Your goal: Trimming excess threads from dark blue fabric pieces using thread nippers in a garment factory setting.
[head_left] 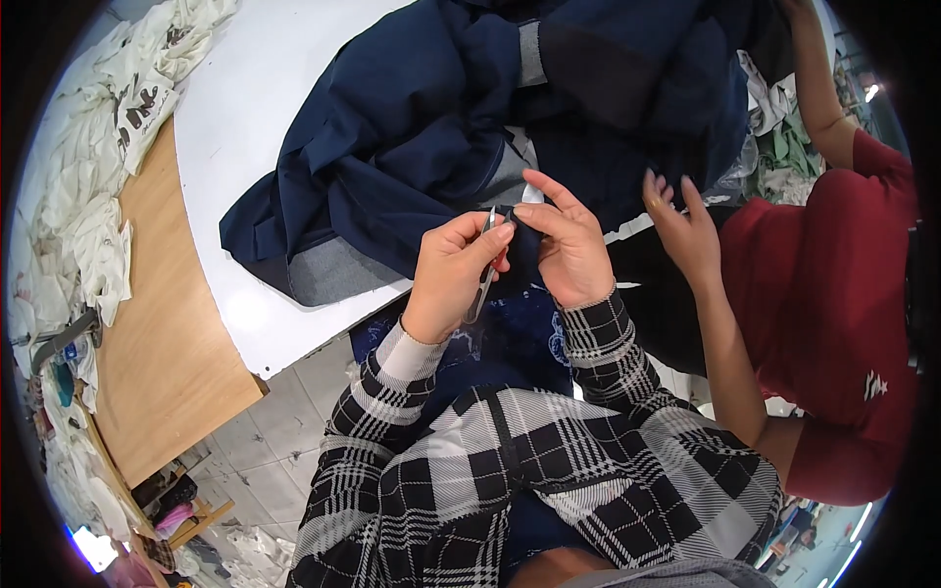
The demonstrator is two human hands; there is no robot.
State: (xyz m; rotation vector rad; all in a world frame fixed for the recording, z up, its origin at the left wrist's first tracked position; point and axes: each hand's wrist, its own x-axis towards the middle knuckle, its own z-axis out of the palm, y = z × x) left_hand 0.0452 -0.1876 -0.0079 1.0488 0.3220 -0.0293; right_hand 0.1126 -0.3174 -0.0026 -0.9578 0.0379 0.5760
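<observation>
A pair of thread snips [481, 295] with metal arms and a bit of red is in my left hand [448, 272], its fingers closed round them and the tip pointing away from me. Close by on the right, my right hand [571, 245] has its thumb bent inward and its index finger stretched upward. A small white piece [531, 194] shows between that finger and thumb. Dark material lies at the thumb tip, but what the fingers pinch is too small to make out. Both hands are over the near edge of a large dark blue garment [392, 118] with grey undersides, heaped across the table.
The garment lies on a white tabletop [245, 176], beside a bare wooden board [176, 343]. White cloth pieces [78, 147] pile up at far left. A co-worker in a red shirt [814, 294] stands close on my right, one hand [686, 230] beside the garment.
</observation>
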